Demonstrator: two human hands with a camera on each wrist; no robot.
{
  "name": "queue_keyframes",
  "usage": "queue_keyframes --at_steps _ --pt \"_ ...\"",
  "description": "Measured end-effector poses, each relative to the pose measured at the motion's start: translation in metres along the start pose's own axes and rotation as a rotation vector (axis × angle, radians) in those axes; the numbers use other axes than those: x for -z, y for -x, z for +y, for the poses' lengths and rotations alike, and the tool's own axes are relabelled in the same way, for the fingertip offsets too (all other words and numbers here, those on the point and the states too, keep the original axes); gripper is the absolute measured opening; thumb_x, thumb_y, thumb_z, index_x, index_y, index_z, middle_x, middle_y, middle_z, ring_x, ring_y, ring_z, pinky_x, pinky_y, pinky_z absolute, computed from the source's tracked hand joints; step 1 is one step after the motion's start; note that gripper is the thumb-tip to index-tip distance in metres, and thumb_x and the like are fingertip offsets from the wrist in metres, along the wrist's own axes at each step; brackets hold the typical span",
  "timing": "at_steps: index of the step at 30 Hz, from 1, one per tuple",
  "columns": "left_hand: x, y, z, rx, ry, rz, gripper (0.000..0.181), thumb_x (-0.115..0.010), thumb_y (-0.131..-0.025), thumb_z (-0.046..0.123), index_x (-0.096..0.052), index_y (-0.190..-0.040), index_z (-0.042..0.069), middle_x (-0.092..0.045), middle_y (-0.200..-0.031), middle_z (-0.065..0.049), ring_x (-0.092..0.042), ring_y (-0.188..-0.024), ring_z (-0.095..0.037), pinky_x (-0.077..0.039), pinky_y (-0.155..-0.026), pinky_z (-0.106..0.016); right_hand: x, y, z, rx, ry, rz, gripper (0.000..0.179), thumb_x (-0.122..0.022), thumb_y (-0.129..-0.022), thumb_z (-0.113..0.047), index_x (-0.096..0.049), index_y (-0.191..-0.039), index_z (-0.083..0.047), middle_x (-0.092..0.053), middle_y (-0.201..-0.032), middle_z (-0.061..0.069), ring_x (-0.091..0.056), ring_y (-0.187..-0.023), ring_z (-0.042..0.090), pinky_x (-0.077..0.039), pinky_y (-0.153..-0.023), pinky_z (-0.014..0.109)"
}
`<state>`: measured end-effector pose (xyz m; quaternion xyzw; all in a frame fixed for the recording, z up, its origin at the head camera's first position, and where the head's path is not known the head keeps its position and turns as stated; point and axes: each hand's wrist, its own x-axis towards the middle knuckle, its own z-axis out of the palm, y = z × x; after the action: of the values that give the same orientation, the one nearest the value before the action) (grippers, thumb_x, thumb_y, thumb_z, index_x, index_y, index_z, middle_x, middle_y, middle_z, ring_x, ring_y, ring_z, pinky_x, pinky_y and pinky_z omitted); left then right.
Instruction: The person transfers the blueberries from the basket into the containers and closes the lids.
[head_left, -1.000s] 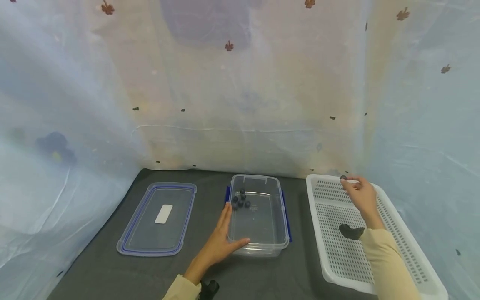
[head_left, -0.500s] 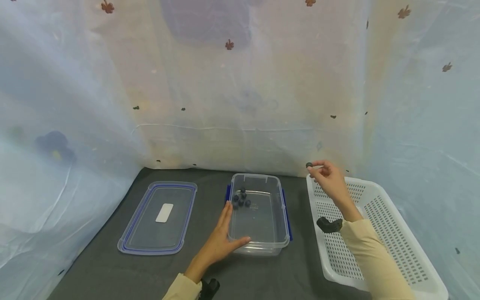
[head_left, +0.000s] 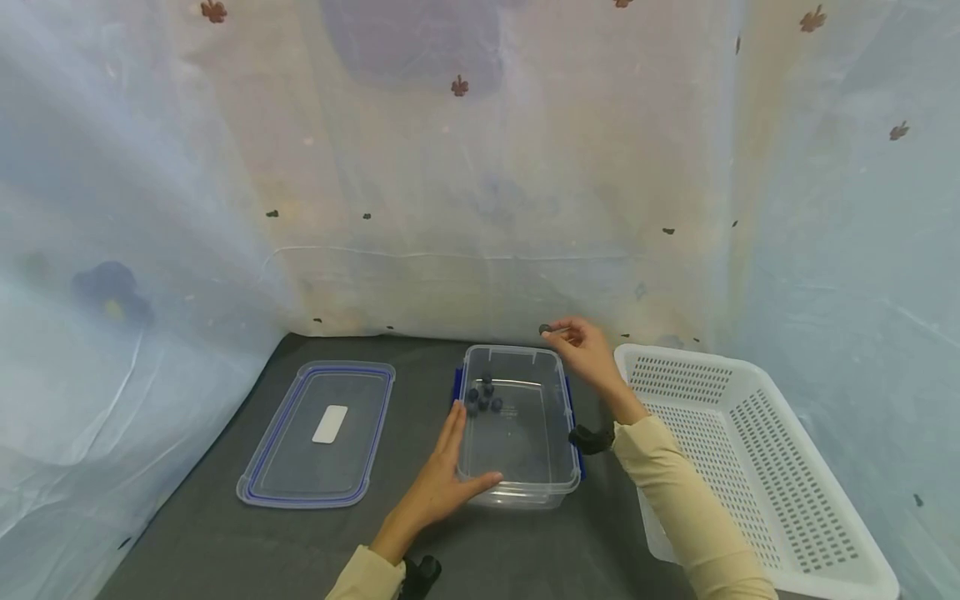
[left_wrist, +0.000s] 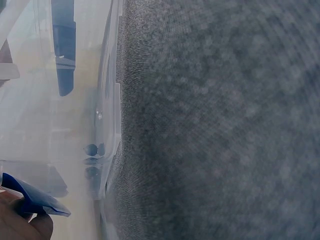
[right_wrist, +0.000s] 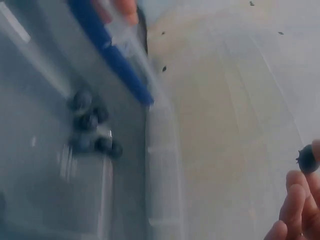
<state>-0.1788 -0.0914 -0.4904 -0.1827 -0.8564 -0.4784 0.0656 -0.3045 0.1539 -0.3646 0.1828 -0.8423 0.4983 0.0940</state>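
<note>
My right hand [head_left: 590,357] pinches a blueberry [head_left: 545,329] between thumb and fingertips above the far right corner of a clear plastic container [head_left: 521,454]. In the right wrist view, the pinched blueberry [right_wrist: 306,159] shows its small crown. Several blueberries [head_left: 483,403] lie together on the container's floor, towards its left side. My left hand [head_left: 437,493] rests against the near left of the container, its fingers extended along the left side and the thumb at the front rim. The left wrist view catches only part of that hand, beside a blue latch [left_wrist: 37,197].
A white perforated basket [head_left: 813,500] stands to the right, partly covered by my right sleeve. To the left, a clear lid [head_left: 288,471] with a blue seal and a white label lies flat on the dark cloth [head_left: 217,550]. A patterned plastic sheet [head_left: 450,183] hangs behind.
My right hand has travelled left from over the white basket to the clear container's far right corner, carrying the blueberry. The left hand has stayed at the container.
</note>
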Motion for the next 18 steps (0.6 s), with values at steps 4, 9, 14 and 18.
queue_keyframes --at_steps 4,9,14,18 --pt "-0.001 0.000 0.000 0.007 0.013 -0.007 0.109 -0.074 -0.082 0.050 -0.005 -0.156 0.009 0.003 -0.162 -0.003 -0.012 -0.143 -0.033 -0.024 -0.107 -0.058 -0.022 -0.004 0.001 -0.023 -0.007 -0.007 0.030 -0.066 -0.094 -0.021 -0.064 -0.112 0.002 -0.069 -0.093 0.016 -0.065 -0.084 0.034 -0.053 -0.068 0.034" --pt "-0.001 0.001 -0.001 0.020 0.026 -0.022 0.109 -0.072 -0.083 0.051 -0.004 -0.156 0.009 0.006 -0.162 -0.001 -0.011 -0.143 -0.033 -0.024 -0.107 -0.059 -0.045 -0.005 0.007 -0.119 -0.039 -0.061 0.031 -0.065 -0.095 -0.022 -0.064 -0.115 0.001 -0.067 -0.099 0.016 -0.063 -0.087 0.030 -0.053 -0.077 0.045" --pt "0.000 0.000 0.000 0.010 0.028 -0.015 0.108 -0.073 -0.083 0.049 -0.004 -0.156 0.008 0.006 -0.162 -0.002 -0.010 -0.144 -0.033 -0.023 -0.107 -0.059 -0.065 -0.010 0.019 -0.185 0.022 -0.113 0.030 -0.066 -0.094 -0.025 -0.065 -0.112 -0.001 -0.067 -0.103 0.015 -0.063 -0.090 0.031 -0.052 -0.076 0.043" --pt "0.001 0.000 0.000 0.008 0.033 -0.018 0.109 -0.073 -0.083 0.049 -0.004 -0.156 0.007 0.006 -0.162 -0.003 -0.009 -0.144 -0.033 -0.022 -0.108 -0.059 -0.079 -0.014 0.028 -0.219 0.114 -0.139 0.026 -0.070 -0.090 -0.022 -0.068 -0.104 0.000 -0.069 -0.100 0.014 -0.065 -0.088 0.030 -0.053 -0.076 0.042"
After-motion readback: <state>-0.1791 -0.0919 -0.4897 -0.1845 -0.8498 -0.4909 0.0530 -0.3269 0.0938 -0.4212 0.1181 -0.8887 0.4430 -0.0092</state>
